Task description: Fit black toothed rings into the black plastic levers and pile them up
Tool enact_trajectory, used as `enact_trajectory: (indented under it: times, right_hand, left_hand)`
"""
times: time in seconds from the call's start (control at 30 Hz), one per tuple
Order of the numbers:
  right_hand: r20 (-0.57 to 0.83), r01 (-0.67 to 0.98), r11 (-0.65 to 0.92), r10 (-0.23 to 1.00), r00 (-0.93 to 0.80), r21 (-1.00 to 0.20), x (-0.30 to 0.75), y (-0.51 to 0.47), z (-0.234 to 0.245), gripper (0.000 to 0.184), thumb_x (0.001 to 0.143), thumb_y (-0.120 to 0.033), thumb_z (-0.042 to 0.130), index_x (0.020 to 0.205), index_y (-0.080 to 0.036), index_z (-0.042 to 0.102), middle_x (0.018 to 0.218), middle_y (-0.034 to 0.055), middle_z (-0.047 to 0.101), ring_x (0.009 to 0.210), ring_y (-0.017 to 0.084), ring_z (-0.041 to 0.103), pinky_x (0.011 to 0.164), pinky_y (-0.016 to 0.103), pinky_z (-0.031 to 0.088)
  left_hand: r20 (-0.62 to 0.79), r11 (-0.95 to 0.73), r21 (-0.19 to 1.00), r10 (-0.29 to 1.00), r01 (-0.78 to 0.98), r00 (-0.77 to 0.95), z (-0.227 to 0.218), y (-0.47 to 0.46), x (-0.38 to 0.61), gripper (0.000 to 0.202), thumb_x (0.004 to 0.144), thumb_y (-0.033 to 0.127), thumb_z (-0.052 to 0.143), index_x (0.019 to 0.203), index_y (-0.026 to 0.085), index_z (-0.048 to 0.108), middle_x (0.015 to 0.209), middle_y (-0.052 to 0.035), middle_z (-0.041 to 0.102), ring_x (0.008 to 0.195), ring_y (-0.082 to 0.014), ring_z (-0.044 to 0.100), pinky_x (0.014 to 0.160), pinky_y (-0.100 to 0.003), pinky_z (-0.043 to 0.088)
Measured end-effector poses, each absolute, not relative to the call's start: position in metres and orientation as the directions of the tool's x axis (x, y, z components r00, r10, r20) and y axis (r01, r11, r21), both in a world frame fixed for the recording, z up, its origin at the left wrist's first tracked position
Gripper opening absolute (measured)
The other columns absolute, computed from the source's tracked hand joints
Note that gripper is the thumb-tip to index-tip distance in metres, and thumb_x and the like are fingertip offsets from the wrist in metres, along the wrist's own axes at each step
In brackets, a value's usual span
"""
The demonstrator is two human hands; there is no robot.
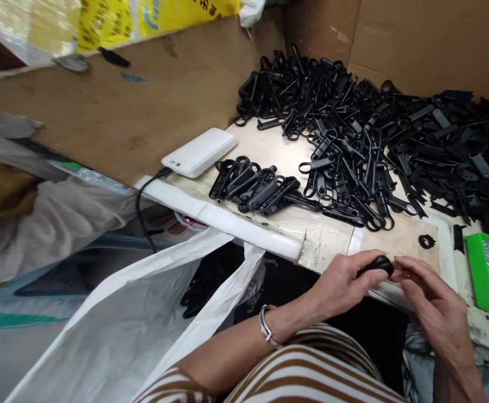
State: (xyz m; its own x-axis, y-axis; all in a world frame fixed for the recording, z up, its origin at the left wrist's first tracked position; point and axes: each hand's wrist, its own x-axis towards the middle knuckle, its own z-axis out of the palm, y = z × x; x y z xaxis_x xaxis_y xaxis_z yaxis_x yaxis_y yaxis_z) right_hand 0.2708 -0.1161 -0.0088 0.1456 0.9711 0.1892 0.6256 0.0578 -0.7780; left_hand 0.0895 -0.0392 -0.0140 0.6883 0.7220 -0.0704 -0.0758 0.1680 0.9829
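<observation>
My left hand (349, 282), with a silver bracelet at the wrist, grips a black plastic part (381, 265) between thumb and fingers. The part's rounded end shows; my fingers cover the rest. Close against that end is my right hand (435, 302), its fingers curled and its fingertips drawn together. Whatever those fingertips hold, if anything, is too small to make out. Beyond my hands lies a pale board (395, 246) with a small black toothed ring (426, 241) on it.
A large heap of black plastic parts (332, 129) spreads across the table. A shorter row of parts (253, 184) lies beside a white power bank (200, 152) with a black cable. At right stands a green tray (477, 274) of small screws. A white bag (114, 313) hangs open below.
</observation>
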Motion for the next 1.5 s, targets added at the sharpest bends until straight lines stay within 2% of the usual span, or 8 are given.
enact_trajectory:
  times: [0.1,0.27,0.43,0.67,0.9,1.17,1.33,1.5]
  right_hand:
    - [0.132,0.621,0.030,0.984,0.119,-0.783,0.272,-0.117,-0.012,0.034,0.091,-0.043,0.057,0.115,-0.022,0.069,0.102,0.0058,0.075,0.089,0.020,0.072,0.076,0.029,0.061]
    - [0.060,0.643,-0.015,0.994,0.094,-0.765,0.250,-0.102,-0.003,0.043,0.096,-0.045,0.046,0.070,-0.019,0.068,0.053,-0.0022,0.061,0.045,0.011,0.056,0.043,0.020,0.047]
    - [0.050,0.657,0.076,0.997,-0.059,-0.750,0.226,-0.072,0.004,0.041,0.099,-0.043,0.041,0.084,-0.019,0.071,0.063,-0.0017,0.067,0.053,0.013,0.061,0.050,0.022,0.049]
    - [0.349,0.926,0.236,0.929,-0.125,-0.295,0.226,-0.037,-0.006,0.026,0.097,-0.029,0.049,0.109,-0.017,0.068,0.099,0.0100,0.067,0.094,0.023,0.063,0.083,0.037,0.053]
    - [0.300,0.988,0.153,0.944,-0.139,-0.023,0.229,-0.018,-0.001,0.019,0.090,-0.021,0.058,0.109,-0.017,0.061,0.104,0.0099,0.058,0.095,0.024,0.057,0.060,0.031,0.049]
    - [0.309,0.972,0.215,0.935,-0.176,-0.099,0.234,-0.018,-0.003,0.013,0.092,-0.021,0.055,0.099,-0.019,0.065,0.098,0.0083,0.063,0.094,0.024,0.058,0.070,0.033,0.049]
    - [0.332,0.935,0.183,0.940,-0.076,-0.304,0.242,-0.024,-0.002,0.016,0.093,-0.023,0.052,0.096,-0.018,0.067,0.093,0.0076,0.071,0.088,0.023,0.065,0.079,0.035,0.050]
    - [0.210,0.822,0.049,0.974,0.087,-0.567,0.253,-0.034,0.006,0.016,0.088,-0.031,0.059,0.091,-0.021,0.071,0.083,0.0020,0.074,0.070,0.017,0.067,0.071,0.029,0.051]
  left_hand:
    - [-0.073,0.154,0.987,0.687,-0.046,0.723,-0.009,-0.043,0.087,0.040,0.090,0.030,0.051,0.128,0.019,0.062,0.073,-0.0013,0.061,0.061,-0.0121,0.058,0.058,-0.021,0.050]
    - [-0.127,0.227,0.972,0.707,-0.053,0.696,-0.011,-0.046,0.086,0.051,0.093,0.038,0.044,0.137,0.014,0.053,0.066,-0.0002,0.058,0.044,-0.0098,0.054,0.041,-0.019,0.044]
    - [0.031,-0.144,0.976,0.833,0.163,0.553,-0.003,-0.036,0.057,0.044,0.097,0.035,0.041,0.133,0.014,0.057,0.074,-0.0040,0.068,0.053,-0.0121,0.061,0.054,-0.022,0.051]
    - [0.502,-0.529,0.461,0.817,0.712,0.283,-0.002,0.006,0.003,0.037,0.098,0.025,0.040,0.125,0.011,0.061,0.128,-0.0155,0.065,0.124,-0.0264,0.058,0.106,-0.041,0.043]
    - [0.281,-0.567,0.114,0.806,0.816,0.521,-0.003,0.036,0.009,0.046,0.095,0.006,0.029,0.133,0.014,0.055,0.133,-0.0194,0.061,0.135,-0.0334,0.047,0.109,-0.068,0.028]
    - [0.280,-0.520,0.019,0.822,0.854,0.495,-0.007,0.048,0.007,0.037,0.095,0.008,0.037,0.124,0.015,0.060,0.093,-0.0136,0.072,0.129,-0.0321,0.051,0.110,-0.072,0.023]
    - [0.324,-0.448,0.054,0.853,0.893,0.409,-0.007,0.056,0.003,0.037,0.096,0.014,0.041,0.130,0.015,0.056,0.110,-0.0187,0.069,0.132,-0.0361,0.048,0.108,-0.076,0.019]
    - [0.459,-0.584,0.347,0.788,0.734,0.410,0.005,0.032,0.023,0.032,0.097,0.026,0.048,0.125,0.014,0.058,0.135,-0.0168,0.058,0.138,-0.0334,0.042,0.115,-0.064,0.023]
